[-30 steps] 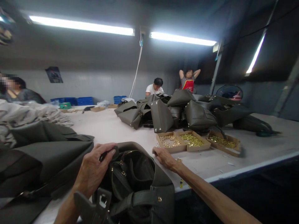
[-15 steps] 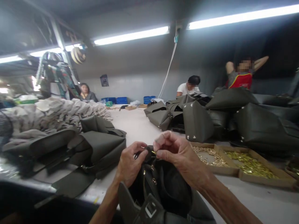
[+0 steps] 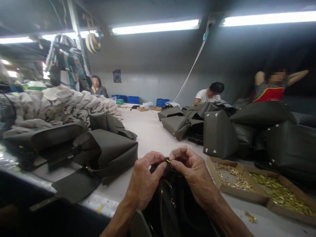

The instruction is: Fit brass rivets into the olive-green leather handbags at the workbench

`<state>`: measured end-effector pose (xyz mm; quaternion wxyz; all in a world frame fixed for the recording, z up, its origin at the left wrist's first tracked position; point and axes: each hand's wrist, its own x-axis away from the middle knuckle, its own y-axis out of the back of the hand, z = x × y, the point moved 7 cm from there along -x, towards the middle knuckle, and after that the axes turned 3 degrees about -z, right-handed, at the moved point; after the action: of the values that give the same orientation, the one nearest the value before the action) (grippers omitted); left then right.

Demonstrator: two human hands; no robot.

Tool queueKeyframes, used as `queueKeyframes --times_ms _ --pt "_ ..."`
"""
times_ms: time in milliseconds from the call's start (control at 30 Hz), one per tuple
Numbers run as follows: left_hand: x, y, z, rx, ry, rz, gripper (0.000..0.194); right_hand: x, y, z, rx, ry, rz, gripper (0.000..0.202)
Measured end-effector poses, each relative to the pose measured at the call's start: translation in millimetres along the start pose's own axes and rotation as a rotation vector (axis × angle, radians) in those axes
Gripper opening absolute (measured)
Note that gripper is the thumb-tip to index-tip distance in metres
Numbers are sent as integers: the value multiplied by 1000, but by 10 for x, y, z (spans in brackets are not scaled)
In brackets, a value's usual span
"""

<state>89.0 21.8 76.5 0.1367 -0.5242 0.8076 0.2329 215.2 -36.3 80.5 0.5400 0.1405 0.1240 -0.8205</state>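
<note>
A dark bag [image 3: 182, 200] with zips and gold-coloured fittings sits at the bottom centre, its mouth facing up. My left hand [image 3: 148, 171] pinches the bag's upper edge between thumb and fingers. Close beside it, my right hand [image 3: 191, 168] is closed in a pinch at the same edge, with a small yellow metal piece [image 3: 168, 161] showing between the two hands. A pale covering wraps a fingertip of my right hand. My palms hide part of the bag's rim.
Dark bags lie on the left [image 3: 116, 148] and right [image 3: 218, 133]. Cardboard trays hold small metal parts [image 3: 234, 176] and yellow pieces [image 3: 286, 194]; loose pieces [image 3: 250, 217] lie in front. Pale fabric [image 3: 61, 105] is heaped left. Three people are beyond the table [image 3: 145, 126].
The view has shifted, so loose yellow pieces now show at the lower right. My hands have come closer together at the bag's edge, and the bag sits lower in view.
</note>
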Motion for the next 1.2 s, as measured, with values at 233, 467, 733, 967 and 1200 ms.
queueKeyframes --times_ms 233,467,733,967,1200 --pt "-3 -2 30 -22 16 -55 7 41 -44 69 199 109 -81 15" --pt "98 60 -131 -197 -253 -178 9 60 -128 62 192 93 -123 18" --pt "166 112 -191 -230 -367 -94 12 76 -183 77 247 23 6 13" --pt "221 163 -166 -223 -324 -19 10 204 -266 -53 112 -115 70 13" --pt "446 222 -42 -343 -309 154 52 214 -188 -74 204 -42 17 6"
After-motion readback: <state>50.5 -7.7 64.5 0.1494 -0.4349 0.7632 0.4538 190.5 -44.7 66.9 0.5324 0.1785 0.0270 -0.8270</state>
